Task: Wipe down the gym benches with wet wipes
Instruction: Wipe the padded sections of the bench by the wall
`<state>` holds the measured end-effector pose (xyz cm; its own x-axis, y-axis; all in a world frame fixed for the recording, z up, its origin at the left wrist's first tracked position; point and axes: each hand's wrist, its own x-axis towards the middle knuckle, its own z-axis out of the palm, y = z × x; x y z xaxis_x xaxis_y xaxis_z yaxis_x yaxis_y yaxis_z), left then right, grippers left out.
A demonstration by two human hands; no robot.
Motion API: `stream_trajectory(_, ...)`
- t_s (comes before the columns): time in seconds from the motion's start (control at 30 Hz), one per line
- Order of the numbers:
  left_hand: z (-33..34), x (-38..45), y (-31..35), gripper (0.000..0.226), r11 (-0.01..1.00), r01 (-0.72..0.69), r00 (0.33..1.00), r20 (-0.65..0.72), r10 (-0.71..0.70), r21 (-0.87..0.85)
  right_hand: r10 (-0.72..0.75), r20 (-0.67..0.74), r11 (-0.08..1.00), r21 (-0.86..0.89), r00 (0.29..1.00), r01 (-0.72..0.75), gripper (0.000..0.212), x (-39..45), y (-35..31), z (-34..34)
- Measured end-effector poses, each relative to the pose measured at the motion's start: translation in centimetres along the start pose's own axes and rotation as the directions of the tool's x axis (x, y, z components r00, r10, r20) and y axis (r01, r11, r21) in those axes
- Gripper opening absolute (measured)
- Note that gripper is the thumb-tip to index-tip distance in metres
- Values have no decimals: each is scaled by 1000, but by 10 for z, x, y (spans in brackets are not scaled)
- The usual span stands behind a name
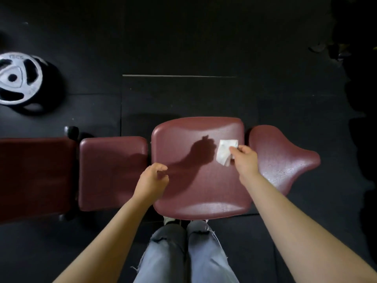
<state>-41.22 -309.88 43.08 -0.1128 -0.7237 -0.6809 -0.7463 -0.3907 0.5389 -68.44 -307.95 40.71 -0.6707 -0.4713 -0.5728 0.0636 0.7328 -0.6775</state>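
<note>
**Maroon vinyl, one limp wipe**

Maroon vinyl covers the wide seat pad (pixel 201 176) I stand over, and I place everything from it. My right hand (pixel 245 158) pinches the wet wipe (pixel 224 152) by its right edge between thumb and fingertips; the rest of the sheet lies on the pad's upper right part, crumpled and folded on itself. I judge it light and floppy, with no stiffness, so a corner pinch will only drag it. Bunching it under flat fingers would press more of it onto the surface (and a damp sheet on smooth vinyl should slide easily). My left hand (pixel 153 179) hovers over the pad's left edge, fingers loosely curled and holding nothing.

The pad looks firm and glossy, and needs no gripping. Right of it sits a narrower flared pad (pixel 283 158) with a speckled sheen, possibly moisture. Left of it come a smaller pad (pixel 112 172) and then a long dark section (pixel 34 176).

For writing: the weight plate (pixel 17 78), on the floor well up and left of the seat pad, has raised lettering near its top rim, too blurred to read. I see no label on the wipe or the pads.
</note>
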Motion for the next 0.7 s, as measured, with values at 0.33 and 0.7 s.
stream_trajectory(0.33,39,50,-26,64,999,48,993,-108,-50,-19,-276,-240,915,-362,931,178,25,143,-16,-1)
stream_trajectory(0.7,38,54,-37,56,987,119,990,-68,-127,-104,-403,-188,820,-509,896,263,33,131,11,76)
